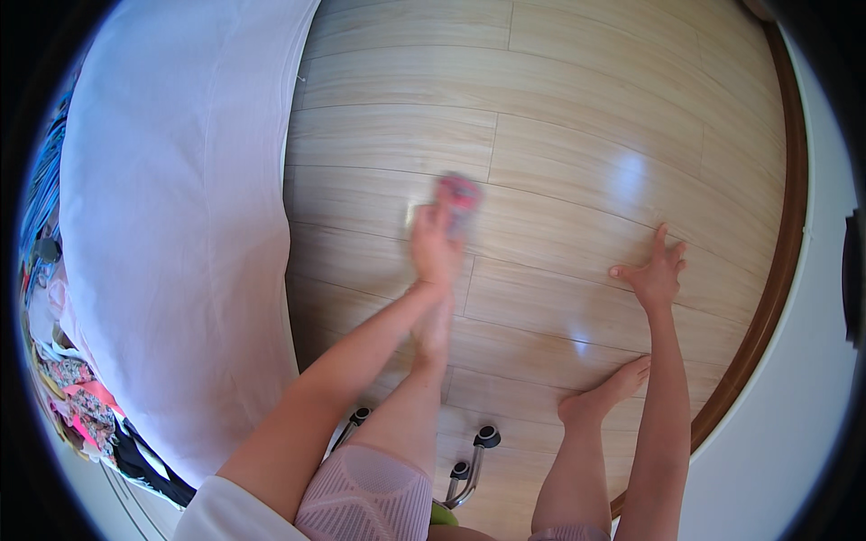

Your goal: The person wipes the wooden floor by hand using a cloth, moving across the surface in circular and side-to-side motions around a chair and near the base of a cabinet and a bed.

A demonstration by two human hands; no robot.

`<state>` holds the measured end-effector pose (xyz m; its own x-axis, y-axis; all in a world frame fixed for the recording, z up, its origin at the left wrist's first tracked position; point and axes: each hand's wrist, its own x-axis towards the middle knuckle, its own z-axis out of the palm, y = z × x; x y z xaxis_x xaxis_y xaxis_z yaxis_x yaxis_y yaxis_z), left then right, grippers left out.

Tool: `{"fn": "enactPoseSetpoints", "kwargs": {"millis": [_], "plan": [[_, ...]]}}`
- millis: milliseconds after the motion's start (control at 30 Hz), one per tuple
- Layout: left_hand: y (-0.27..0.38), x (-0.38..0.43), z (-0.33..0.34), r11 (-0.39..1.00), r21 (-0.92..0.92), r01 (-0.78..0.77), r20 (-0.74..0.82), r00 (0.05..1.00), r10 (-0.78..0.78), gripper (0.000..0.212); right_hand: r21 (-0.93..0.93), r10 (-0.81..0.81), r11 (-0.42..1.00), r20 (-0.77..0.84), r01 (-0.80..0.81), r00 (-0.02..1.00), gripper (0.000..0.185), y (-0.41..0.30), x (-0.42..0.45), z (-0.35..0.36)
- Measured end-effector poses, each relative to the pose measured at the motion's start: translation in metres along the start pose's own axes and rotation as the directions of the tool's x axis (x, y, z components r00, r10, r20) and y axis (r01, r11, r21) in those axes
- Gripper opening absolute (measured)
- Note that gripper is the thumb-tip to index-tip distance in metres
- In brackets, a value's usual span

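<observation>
My left hand (436, 250) is over the wood-plank floor (561, 142), ahead of my left foot. Its fingers are closed on a small pink-and-grey item (461, 193), too motion-blurred to tell whether it is a cloth or a packet. Off to the right, my right hand (655, 277) has its fingers spread and holds nothing. It is low over the floor beyond my right foot (609, 389); whether the fingertips touch the planks I cannot tell.
A bed with a pale sheet (176, 203) fills the left. Past it lie piled clothes (88, 406) and blue hangers (44, 182). A brown baseboard (795, 169) and white wall (822, 270) bound the right. Beneath me are chrome legs (475, 466) with black feet and a green part (443, 515).
</observation>
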<state>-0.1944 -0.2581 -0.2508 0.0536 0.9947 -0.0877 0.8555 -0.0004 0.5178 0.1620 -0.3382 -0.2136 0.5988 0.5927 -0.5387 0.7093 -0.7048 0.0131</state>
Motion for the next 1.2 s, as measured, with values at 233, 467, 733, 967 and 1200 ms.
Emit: {"fn": "enactPoseSetpoints", "kwargs": {"millis": [233, 467, 733, 967, 1200], "plan": [[0.069, -0.043, 0.057, 0.882, -0.345, -0.322, 0.328, 0.839, 0.435, 0.068, 0.036, -0.013, 0.999, -0.021, 0.014, 1.000, 0.140, 0.008, 0.012, 0.034], [-0.051, 0.045, -0.020, 0.995, -0.009, -0.097, -0.352, 0.932, 0.088, 0.055, 0.083, -0.049, 0.995, -0.137, 0.060, 0.989, 0.138, 0.023, 0.017, 0.037], [-0.196, 0.142, -0.049, 0.886, 0.052, 0.461, -0.401, 0.822, -0.405, 0.051, 0.085, -0.004, 0.996, -0.070, 0.010, 0.998, 0.139, 0.010, 0.011, 0.036], [0.027, 0.058, 0.052, 0.931, -0.141, -0.337, -0.018, 0.941, 0.337, 0.060, 0.050, 0.046, 0.998, -0.050, -0.044, 0.998, 0.140, 0.018, 0.010, 0.025], [0.101, -0.042, 0.088, 0.810, -0.425, -0.404, 0.354, 0.750, 0.559, 0.069, 0.085, -0.009, 0.996, -0.091, 0.017, 0.996, 0.141, 0.016, 0.009, 0.043]]}}
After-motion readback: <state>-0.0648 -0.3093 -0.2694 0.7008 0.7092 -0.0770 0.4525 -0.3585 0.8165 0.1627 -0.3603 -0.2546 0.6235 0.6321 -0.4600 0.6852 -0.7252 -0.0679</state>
